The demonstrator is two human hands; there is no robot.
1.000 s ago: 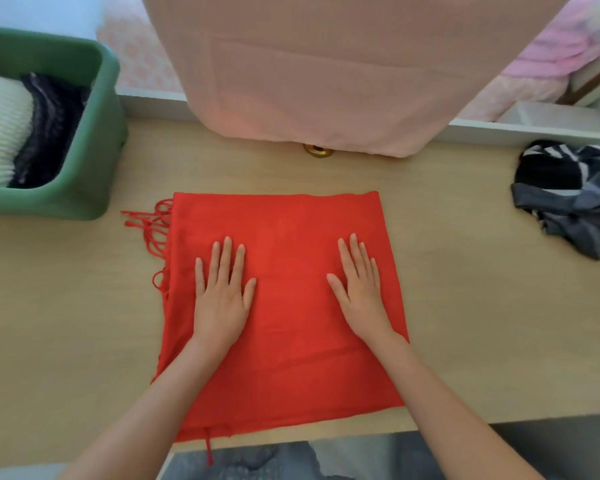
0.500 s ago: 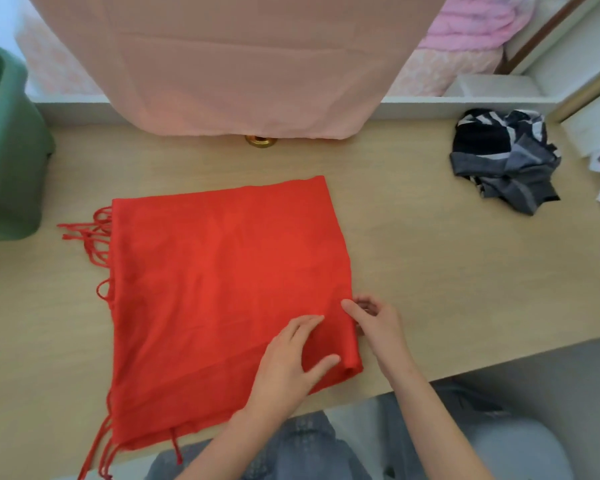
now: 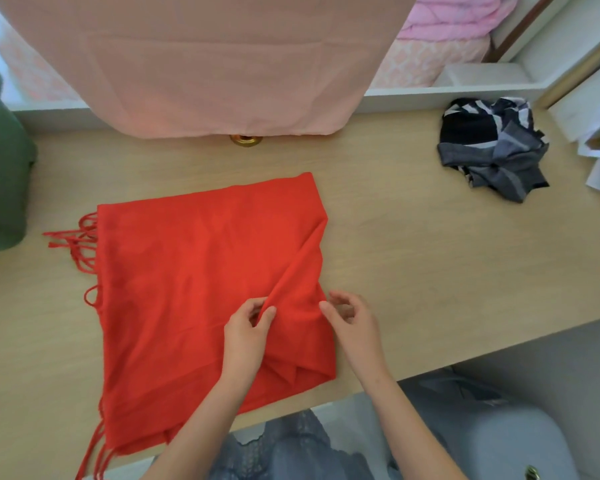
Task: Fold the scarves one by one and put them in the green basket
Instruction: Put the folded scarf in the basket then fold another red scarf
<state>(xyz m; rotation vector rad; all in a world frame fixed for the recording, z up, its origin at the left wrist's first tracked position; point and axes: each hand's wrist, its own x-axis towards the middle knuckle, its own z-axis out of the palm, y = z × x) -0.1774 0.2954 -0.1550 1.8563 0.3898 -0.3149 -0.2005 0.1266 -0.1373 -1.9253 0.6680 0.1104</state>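
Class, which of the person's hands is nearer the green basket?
Left. The left hand pinches the red scarf, to the right of the basket; the right hand is farther right, at the scarf's edge.
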